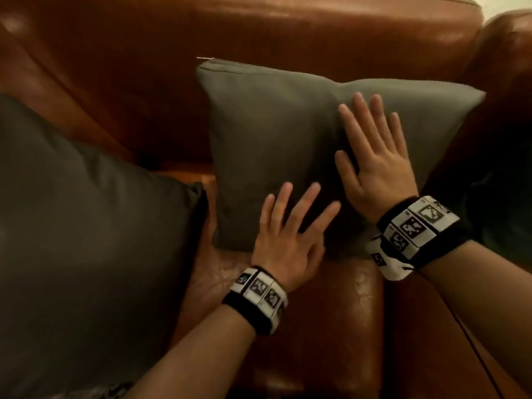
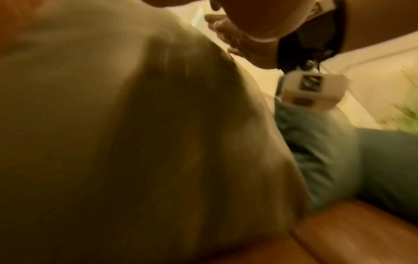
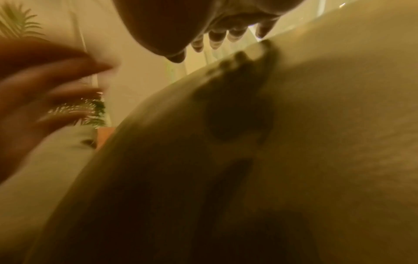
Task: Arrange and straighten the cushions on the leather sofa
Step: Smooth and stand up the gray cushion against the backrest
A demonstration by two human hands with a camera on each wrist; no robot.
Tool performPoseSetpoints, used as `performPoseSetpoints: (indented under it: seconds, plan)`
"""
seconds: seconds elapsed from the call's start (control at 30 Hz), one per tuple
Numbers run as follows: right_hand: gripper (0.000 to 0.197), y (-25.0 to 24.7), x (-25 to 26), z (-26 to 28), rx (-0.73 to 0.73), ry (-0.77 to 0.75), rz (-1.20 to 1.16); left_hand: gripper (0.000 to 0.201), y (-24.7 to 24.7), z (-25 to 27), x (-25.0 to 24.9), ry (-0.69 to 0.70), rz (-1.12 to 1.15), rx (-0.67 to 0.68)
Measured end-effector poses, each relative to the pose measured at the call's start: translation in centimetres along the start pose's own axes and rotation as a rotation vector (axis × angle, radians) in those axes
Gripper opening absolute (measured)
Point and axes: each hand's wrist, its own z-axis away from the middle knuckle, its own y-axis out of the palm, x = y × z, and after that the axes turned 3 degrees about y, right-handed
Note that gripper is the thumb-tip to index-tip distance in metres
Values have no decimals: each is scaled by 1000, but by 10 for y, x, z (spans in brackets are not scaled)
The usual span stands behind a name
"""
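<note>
The fingers of the right hand are straight and slightly spread, lying flat on the front of the grey cushion, fingertips pointing toward the sofa's back edge. The thumb sticks out to the left, and the fabric shows a crease running up from beside it. The left hand is also flat with its fingers fanned apart, laid on the lower part of the same cushion, its palm at the cushion's bottom edge. Neither hand grips or pinches anything. The two hands are just beside each other, the right one higher on the cushion. Each wrist wears a black band with white blocks printed in black patterns; a thin dark cable trails from the right wrist.

The grey cushion stands upright, leaning against the backrest of the sofa near its right arm, its bottom edge on the seat. A zipper pull shows at its top left corner. A second, darker cushion lies toward the left of the seat, nearer the front edge, its corner close to the grey cushion's left side. A dark green cushion sits at the sofa's right arm.

The wrist views are blurred; the left one shows pale fabric close up, and the right one shows fingertips above the cushion's surface with a plant behind.
</note>
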Motion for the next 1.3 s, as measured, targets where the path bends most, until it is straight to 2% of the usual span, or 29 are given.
performPoseSetpoints:
  seconds: [0.03,0.1,0.2,0.27,0.33,0.47,0.53,0.6,0.63,0.7,0.77,0.83,0.9,0.97,1.1,1.2,1.3]
  plan:
    - [60,5,2,-3,18,-27,39,67,4,-18,1,-75,-59,-50]
    - [62,13,-5,-5,36,-5,123,72,17,-40,17,-190,-158,-41]
    - [66,14,-28,-4,37,116,152,74,33,-23,68,-283,-155,-115]
    - [66,13,-34,-2,41,167,139,68,36,-8,89,-409,4,-211]
    - [67,15,-34,0,18,195,124,66,39,-2,99,-522,196,-239]
    - [65,15,-42,5,-48,369,43,63,41,-6,110,-564,361,-253]
    - [64,10,-51,10,-71,454,0,62,35,-4,112,-731,530,-275]
    - [64,1,-52,12,-73,477,-10,64,21,-6,109,-830,567,-313]
    - [65,-3,-47,12,-75,467,-13,63,11,-9,101,-799,495,-347]
    - [65,-9,-22,3,-107,373,-29,63,-16,-31,77,-569,265,-377]
    - [63,-5,12,-15,-98,172,-38,61,-40,-70,58,-262,75,-283]
    - [60,8,36,-31,-4,13,8,59,-49,-108,57,-92,-80,-121]
    - [59,14,34,-44,48,38,65,60,-51,-130,74,-72,-201,18]
    - [60,12,14,-49,47,175,76,61,-49,-135,93,-96,-261,98]
    - [59,4,-29,-43,52,330,98,63,-53,-132,113,-157,-253,135]
    - [60,-1,-57,-33,89,441,110,62,-59,-132,125,-138,-226,177]
    - [65,-10,-68,-28,100,544,101,64,-65,-131,120,-160,-235,182]
